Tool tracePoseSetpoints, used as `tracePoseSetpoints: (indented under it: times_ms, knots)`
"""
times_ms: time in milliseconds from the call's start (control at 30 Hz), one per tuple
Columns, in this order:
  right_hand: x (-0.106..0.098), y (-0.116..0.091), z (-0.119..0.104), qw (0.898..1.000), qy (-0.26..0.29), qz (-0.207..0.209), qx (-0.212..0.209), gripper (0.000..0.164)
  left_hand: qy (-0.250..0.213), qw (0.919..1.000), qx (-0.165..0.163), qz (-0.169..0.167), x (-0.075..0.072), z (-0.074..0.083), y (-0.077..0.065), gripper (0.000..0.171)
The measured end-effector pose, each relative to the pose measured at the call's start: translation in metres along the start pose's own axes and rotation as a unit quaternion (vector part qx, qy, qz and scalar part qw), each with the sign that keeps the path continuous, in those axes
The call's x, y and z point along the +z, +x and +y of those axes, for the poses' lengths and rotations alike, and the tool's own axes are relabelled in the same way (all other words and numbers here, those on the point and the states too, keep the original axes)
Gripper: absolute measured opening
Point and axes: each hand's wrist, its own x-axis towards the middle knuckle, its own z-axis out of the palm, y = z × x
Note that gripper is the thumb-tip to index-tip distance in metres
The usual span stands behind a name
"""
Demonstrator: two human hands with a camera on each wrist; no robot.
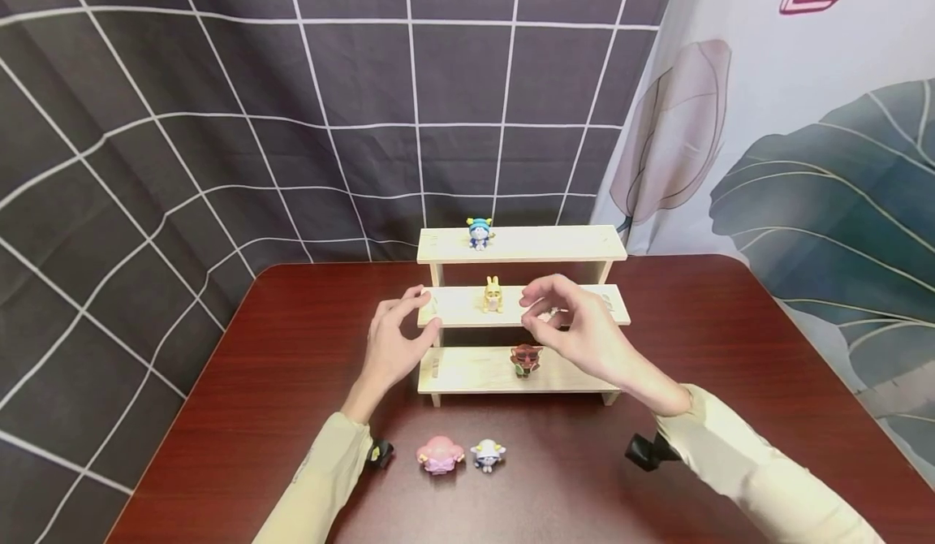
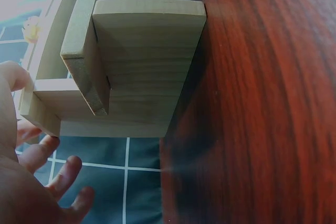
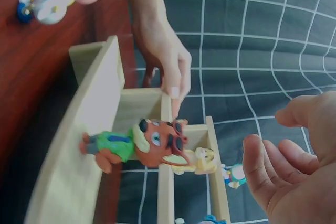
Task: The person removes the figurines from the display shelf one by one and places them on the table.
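My left hand (image 1: 394,341) grips the left end of the middle tier of a wooden three-tier display rack (image 1: 511,373), thumb at the front and fingers behind. Over the right part of that tier hovers my right hand (image 1: 577,329); its thumb and fingers are bent and apart, holding nothing. Partly hidden behind it is a small whitish figurine (image 1: 549,314). A yellow rabbit figurine (image 1: 493,294) stands between the hands. On the lowest tier is a brown fox figurine (image 1: 525,360) with a green top, and a blue-hatted figurine (image 1: 479,234) stands on the top tier.
In front of the rack, a pink figurine (image 1: 441,455) and a white horned figurine (image 1: 488,455) stand side by side on the reddish-brown table (image 1: 292,349). A dark gridded curtain (image 1: 351,81) hangs behind, with a leaf-patterned cloth (image 1: 789,146) at the right.
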Motion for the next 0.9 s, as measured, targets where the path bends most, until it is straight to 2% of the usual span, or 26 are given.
tracePoseSetpoints:
  times_ms: [167,433,900]
  knots:
    - [-0.005,0.017,0.0,1.0,-0.014,0.011,0.02,0.025,0.002,1.0,0.0,0.0,0.0,0.001,0.0,0.042]
    - [-0.011,0.041,0.001,0.999,-0.014,0.005,0.037,0.027,0.0,1.0,-0.006,0.001,0.0,-0.001,0.0,0.042]
    - [-0.012,0.067,0.011,0.998,-0.031,0.013,0.058,0.03,-0.005,1.0,0.003,0.003,0.001,-0.004,-0.001,0.042]
